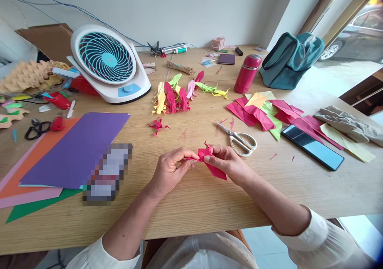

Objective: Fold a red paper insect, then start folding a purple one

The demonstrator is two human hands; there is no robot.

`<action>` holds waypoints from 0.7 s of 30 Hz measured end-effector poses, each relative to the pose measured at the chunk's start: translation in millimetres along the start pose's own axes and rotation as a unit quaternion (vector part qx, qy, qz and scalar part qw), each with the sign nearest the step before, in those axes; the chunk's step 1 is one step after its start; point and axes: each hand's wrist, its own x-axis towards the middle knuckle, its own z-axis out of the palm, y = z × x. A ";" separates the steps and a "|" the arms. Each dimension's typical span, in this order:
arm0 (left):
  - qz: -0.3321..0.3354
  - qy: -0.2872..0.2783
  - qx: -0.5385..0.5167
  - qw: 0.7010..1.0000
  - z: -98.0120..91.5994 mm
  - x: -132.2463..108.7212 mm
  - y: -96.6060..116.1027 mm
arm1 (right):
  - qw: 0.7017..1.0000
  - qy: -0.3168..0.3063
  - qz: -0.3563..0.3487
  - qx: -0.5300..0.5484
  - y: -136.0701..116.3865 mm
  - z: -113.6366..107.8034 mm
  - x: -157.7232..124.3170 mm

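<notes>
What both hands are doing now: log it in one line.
left hand: pinching folded red paper | right hand: holding same piece | table: scissors beyond right hand, red paper figure beyond left

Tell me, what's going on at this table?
A person holds a piece of folded red paper between two bare hands: the left hand pinches a narrow end, the right hand grips the wider part. Scissors lie open just beyond the right hand. Farther back, a cluster of colourful folded paper figures stands beside a fan.
</notes>
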 end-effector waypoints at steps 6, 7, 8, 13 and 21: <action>0.133 -0.015 0.130 0.983 -3.4 0.8 -0.4 | 0.999 0.009 0.035 -0.035 4.4 -0.2 2.5; 0.134 -0.025 0.137 0.981 -3.9 0.8 -0.5 | 0.998 0.009 0.039 -0.040 4.9 -0.6 2.7; 0.133 -0.035 0.141 0.980 -4.4 0.7 -0.6 | 0.998 0.008 0.042 -0.043 5.2 -0.9 2.9; 0.127 -0.062 0.153 0.978 -6.8 0.4 -1.3 | 0.999 -0.001 0.039 -0.035 5.1 -0.6 3.5; 0.109 -0.072 0.154 0.979 -4.6 1.6 0.3 | 1.000 0.010 0.020 -0.017 15.3 1.0 5.0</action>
